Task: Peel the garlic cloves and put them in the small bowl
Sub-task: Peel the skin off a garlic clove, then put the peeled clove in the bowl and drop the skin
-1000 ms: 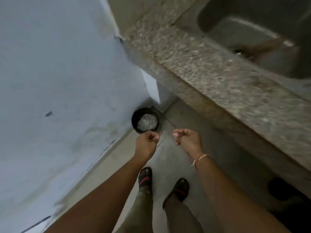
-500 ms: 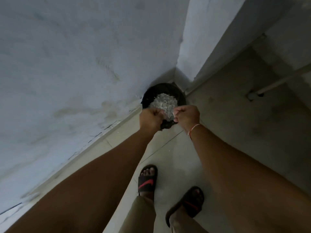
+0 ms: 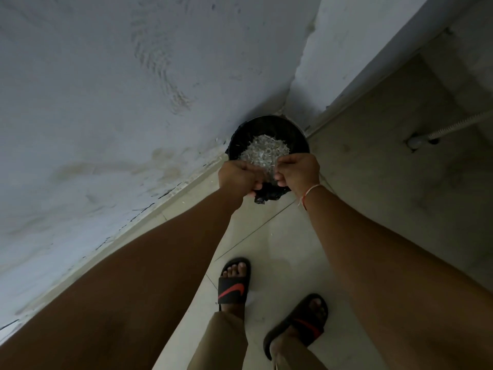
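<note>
Both hands hang over a black bin [image 3: 268,129] in the wall corner, the left hand [image 3: 237,177] and right hand [image 3: 300,172] curled into fists side by side; what they pinch cannot be told. Pale garlic skins [image 3: 264,152] heap just beyond the knuckles.

– What colours show?
– A black bin [image 3: 268,129] holding pale whitish peelings [image 3: 264,153], against a blue-grey wall [image 3: 106,89].
– And lower down?
– Black sandals [image 3: 233,285] with a red swoosh, khaki trousers [image 3: 221,343], pale beige floor tiles [image 3: 280,236].
</note>
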